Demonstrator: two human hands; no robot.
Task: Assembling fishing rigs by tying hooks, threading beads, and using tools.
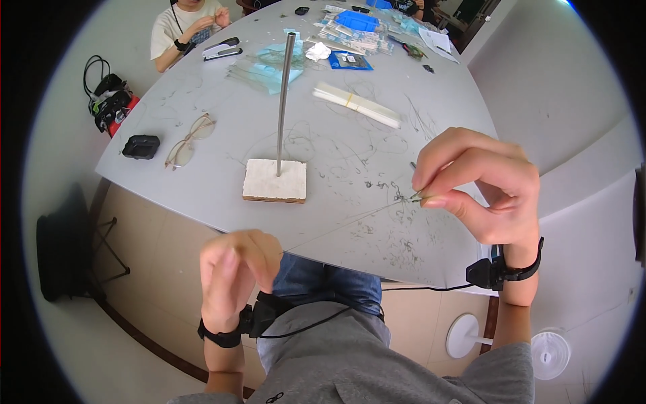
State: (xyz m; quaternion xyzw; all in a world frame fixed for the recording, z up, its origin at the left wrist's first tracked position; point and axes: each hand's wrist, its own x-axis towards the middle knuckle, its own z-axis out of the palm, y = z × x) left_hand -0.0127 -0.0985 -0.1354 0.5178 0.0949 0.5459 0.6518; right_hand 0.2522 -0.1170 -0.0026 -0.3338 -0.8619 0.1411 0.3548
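Note:
My right hand is over the right part of the table, thumb and forefinger pinched on a small dark greenish piece too tiny to name. From that pinch a thin pale line runs taut down to the left. It reaches my left hand, closed with curled fingers just off the table's near edge; slight blur hides its fingertips. Under and beside my right hand lie many tiny dark curled bits. A metal rod stands upright in a white block between my hands, farther back.
Glasses and a black tray lie at left. Behind the rod are a bundle of white strips, a teal sheet, a stapler and a blue packet. Another person sits at the far left. A cable joins my wristbands.

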